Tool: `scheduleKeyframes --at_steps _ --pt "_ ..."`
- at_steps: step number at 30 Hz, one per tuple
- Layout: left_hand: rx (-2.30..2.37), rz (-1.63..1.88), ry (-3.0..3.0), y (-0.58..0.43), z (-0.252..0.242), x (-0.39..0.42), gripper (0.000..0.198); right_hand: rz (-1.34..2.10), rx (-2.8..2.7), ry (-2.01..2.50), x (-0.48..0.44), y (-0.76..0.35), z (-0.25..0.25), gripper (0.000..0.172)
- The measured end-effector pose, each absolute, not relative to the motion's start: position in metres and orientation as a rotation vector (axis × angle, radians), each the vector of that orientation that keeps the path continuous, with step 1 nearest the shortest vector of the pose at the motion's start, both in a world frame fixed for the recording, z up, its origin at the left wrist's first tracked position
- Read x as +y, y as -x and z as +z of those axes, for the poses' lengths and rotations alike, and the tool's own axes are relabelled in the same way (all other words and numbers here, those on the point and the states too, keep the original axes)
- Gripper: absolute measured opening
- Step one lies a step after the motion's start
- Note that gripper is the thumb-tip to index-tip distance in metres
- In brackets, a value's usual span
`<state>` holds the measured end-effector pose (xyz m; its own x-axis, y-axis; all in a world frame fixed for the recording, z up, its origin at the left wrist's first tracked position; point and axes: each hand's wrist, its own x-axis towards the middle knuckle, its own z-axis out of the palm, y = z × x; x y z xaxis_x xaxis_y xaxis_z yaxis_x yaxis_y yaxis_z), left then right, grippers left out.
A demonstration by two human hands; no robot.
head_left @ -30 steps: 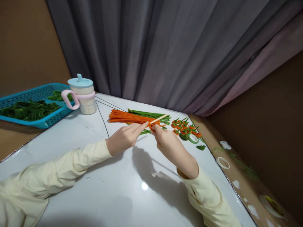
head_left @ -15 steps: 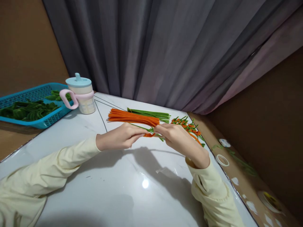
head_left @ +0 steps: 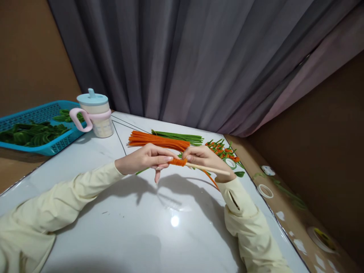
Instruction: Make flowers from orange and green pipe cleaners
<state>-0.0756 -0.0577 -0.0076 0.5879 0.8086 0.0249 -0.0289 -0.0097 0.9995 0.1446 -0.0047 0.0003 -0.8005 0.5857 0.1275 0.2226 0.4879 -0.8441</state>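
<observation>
My left hand (head_left: 148,158) is closed around one end of a thin wooden stick (head_left: 209,168), its thumb and fingers at the left end of a coil. That coil is an orange pipe cleaner (head_left: 178,162) wound in tight turns around the stick. At the coil's right end, my right hand (head_left: 203,156) pinches the same pipe cleaner, and its loose orange tail hangs below the hand. The stick's bare end points right, across the front of my right wrist. A green stem pokes out below my left hand.
Behind my hands lie an orange pipe cleaner bundle (head_left: 156,141) and a green bundle (head_left: 179,135). Small orange-and-green pieces (head_left: 220,148) and a tape roll (head_left: 230,163) are at right. A lidded cup (head_left: 102,127) and a blue basket (head_left: 51,148) stand at left.
The wooden stick now shows plainly, extending right past my right wrist. More of the orange coil is exposed between my hands. A finger of my left hand now points down.
</observation>
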Motion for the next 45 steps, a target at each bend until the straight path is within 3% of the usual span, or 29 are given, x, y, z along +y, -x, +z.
scheduleKeyframes --at_steps 6,9,16,22,37,41,45 --pt "0.680 1.012 -1.118 0.067 -0.018 -0.049 0.018 1.471 -1.833 0.610 0.005 -0.123 -0.026 0.026" --pt "0.772 1.126 -1.186 0.063 -0.024 -0.047 0.020 1.502 -1.683 0.642 0.006 -0.111 -0.034 0.029" --pt "1.214 1.468 -2.330 0.067 -0.053 -0.044 0.032 1.477 -1.496 0.665 -0.010 -0.093 -0.044 0.028" --pt "1.272 1.327 -3.180 0.077 -0.063 -0.038 0.040 1.567 -1.423 0.739 -0.015 -0.090 -0.046 0.026" --pt "1.390 1.236 -3.292 0.074 -0.051 -0.045 0.040 1.053 -1.783 0.866 -0.014 -0.093 -0.048 0.020" --pt "1.479 1.093 -3.278 0.075 -0.051 -0.045 0.043 0.891 -1.855 0.875 -0.013 -0.094 -0.049 0.007" --pt "1.477 0.938 -3.196 0.075 -0.048 -0.048 0.043 0.400 -2.203 0.971 -0.015 -0.100 -0.041 0.031"
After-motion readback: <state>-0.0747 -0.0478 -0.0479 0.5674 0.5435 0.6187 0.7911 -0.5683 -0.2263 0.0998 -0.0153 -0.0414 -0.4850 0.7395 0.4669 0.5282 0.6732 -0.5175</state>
